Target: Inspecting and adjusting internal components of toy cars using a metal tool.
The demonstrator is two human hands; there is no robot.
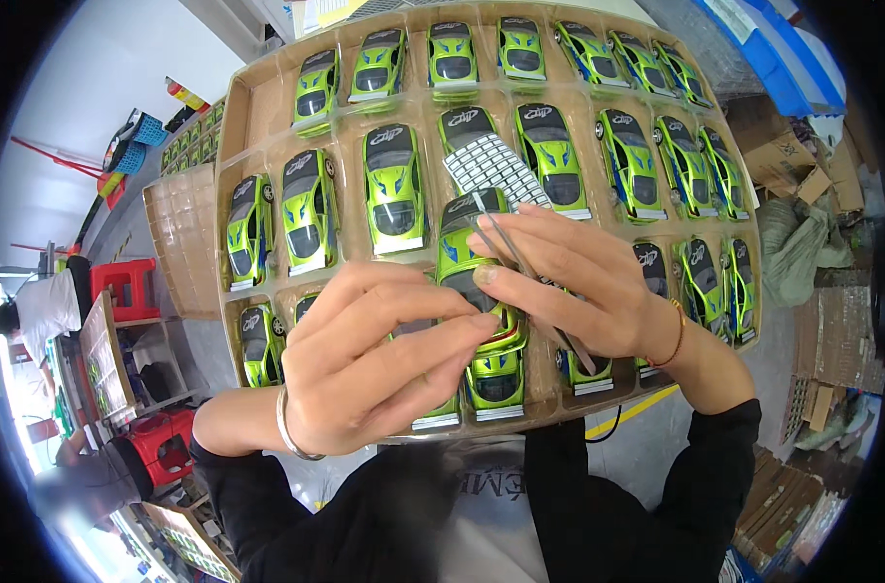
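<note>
My left fingers (pixel 404 305) are pinched on the near end of a green toy car (pixel 455 255), their tips pressed together against its bodywork. My right fingers (pixel 542 293) are closed around a pair of slim metal tweezers (pixel 520 255) and also brace against the car's right side. The tweezers slant, their points over the dark panel at the car's far end; whether they grip anything there is too small for me to tell.

The car is glossy metallic lime green, with that dark panel, blue marks behind it, dark glass along its middle and a thin red line near the end closest to me. I hold it above the middle of the tray (pixel 252 119), over the cars there. Its long axis runs from the tray's near side towards its far side, dark panel pointing away from me; I can't tell which end is the nose.

A white-and-black gridded sheet (pixel 496 167) lies aslant near the tray's middle, just beyond the held car, partly covering another car. Around it, matching green cars (pixel 394 180) stand in rows in the tray's clear compartments, mostly lengthwise to me. Left of the tray stands a red stool (pixel 127 290); to its right is stacked cardboard (pixel 843 325).
</note>
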